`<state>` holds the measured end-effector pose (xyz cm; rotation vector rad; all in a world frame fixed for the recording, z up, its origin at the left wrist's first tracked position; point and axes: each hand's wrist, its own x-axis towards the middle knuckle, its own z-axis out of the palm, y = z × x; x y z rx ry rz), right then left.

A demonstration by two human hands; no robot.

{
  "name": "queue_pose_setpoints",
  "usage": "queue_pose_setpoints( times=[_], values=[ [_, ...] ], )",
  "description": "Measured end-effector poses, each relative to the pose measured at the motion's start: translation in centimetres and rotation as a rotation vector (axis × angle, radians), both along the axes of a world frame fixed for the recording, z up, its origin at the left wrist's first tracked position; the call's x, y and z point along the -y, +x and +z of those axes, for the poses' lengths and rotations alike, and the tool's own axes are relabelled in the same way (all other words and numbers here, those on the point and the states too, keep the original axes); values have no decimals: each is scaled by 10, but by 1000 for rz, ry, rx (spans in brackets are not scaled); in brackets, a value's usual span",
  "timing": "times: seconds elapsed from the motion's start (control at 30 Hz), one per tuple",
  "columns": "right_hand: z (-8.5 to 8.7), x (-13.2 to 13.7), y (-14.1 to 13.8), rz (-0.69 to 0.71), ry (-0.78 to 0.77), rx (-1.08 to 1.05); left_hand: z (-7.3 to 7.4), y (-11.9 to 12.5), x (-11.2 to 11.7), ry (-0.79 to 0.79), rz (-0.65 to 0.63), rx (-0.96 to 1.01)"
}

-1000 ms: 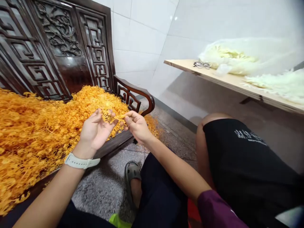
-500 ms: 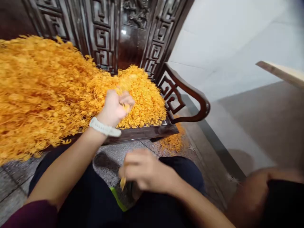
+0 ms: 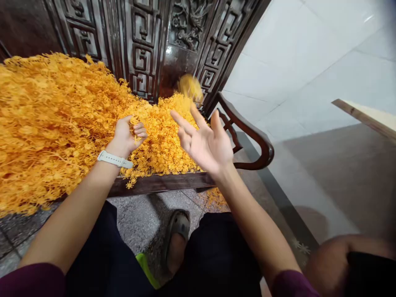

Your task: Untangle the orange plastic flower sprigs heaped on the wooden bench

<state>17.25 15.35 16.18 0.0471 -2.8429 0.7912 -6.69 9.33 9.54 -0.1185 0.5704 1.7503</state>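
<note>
A big heap of orange plastic sprigs (image 3: 55,123) covers the seat of a dark carved wooden bench (image 3: 173,181). My left hand (image 3: 126,136), with a white watch on the wrist, rests on the heap with its fingers curled round a few sprigs. My right hand (image 3: 206,142) is raised above the bench's right end, palm up, fingers spread and empty. A blurred orange clump (image 3: 190,87) is in the air just above its fingertips, in front of the bench back.
The bench's curved armrest (image 3: 250,136) stands right of my right hand. A few orange bits (image 3: 216,198) lie on the speckled floor under the seat. My sandalled foot (image 3: 176,231) is below. Another person's knee (image 3: 346,260) is at lower right; a wooden tabletop edge (image 3: 368,115) at right.
My right hand rose from my lap to above the bench, opened, and an orange clump left it into the air. My left hand stayed on the heap. The view shifted slightly.
</note>
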Motion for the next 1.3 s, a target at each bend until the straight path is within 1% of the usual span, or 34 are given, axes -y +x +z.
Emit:
queue_pose_setpoints(
  times=[0.03, 0.07, 0.1, 0.13, 0.17, 0.2, 0.23, 0.27, 0.3, 0.4, 0.47, 0.53, 0.63, 0.7, 0.77, 0.83, 0.9, 0.97, 1.03, 1.1, 1.13, 1.17, 1.23, 1.27, 1.3],
  values=[
    [-1, -12, -6, -160, -200, -105, 0, 0, 0, 1, 5, -19],
    [-7, -19, -9, -292, -506, -218, -1, 0, 0, -8, 3, -34],
    [-16, -21, -11, -424, -853, -315, -2, 2, 0, -25, -7, -49],
    [-27, -18, -11, -541, -1175, -365, -3, 5, -1, -45, -22, -65],
    [-38, -13, -9, -624, -1426, -361, -5, 9, -2, -63, -39, -87],
    [-47, -7, -7, -672, -1573, -316, -8, 14, -3, -75, -59, -119],
    [-55, -1, -5, -697, -1647, -267, -11, 20, -4, -79, -76, -162],
    [-59, 4, -3, -705, -1673, -233, -13, 27, -6, -77, -89, -216],
    [-61, 6, -1, -703, -1666, -225, -15, 35, -7, -72, -96, -276],
    [-56, 2, 2, -712, -1571, -309, -19, 59, -9, -67, -117, -492],
    [-52, -4, 5, -775, -1489, -388, -20, 73, -7, -34, -140, -646],
    [-51, -9, 7, -838, -1430, -430, -19, 85, -5, 31, -191, -766],
    [-53, -13, 11, -851, -1355, -410, -19, 95, -1, 115, -286, -859],
    [-56, -16, 13, -841, -1301, -388, -19, 99, 1, 142, -314, -882],
    [-59, -19, 16, -819, -1295, -376, -19, 100, 3, 174, -338, -889],
    [-61, -22, 19, -773, -1331, -380, -17, 101, 5, 207, -377, -876],
    [-61, -24, 22, -719, -1339, -397, -14, 101, 7, 206, -422, -835],
    [-61, -25, 23, -689, -1291, -439, -10, 103, 7, 183, -448, -754],
    [-62, -29, 22, -689, -1211, -483, -7, 104, 7, 179, -456, -653],
    [-64, -40, 21, -700, -1154, -503, -4, 106, 9, 178, -469, -546],
    [-66, -49, 22, -724, -1147, -516, -2, 106, 12, 163, -491, -499],
    [-68, -61, 25, -777, -1154, -542, 0, 106, 15, 139, -528, -462],
    [-71, -88, 38, -969, -1167, -639, 4, 103, 22, 97, -597, -416],
    [-72, -100, 47, -1072, -1146, -695, 6, 101, 26, 93, -607, -410],
    [-70, -109, 56, -1144, -1104, -733, 8, 98, 28, 105, -594, -414]
  ],
)
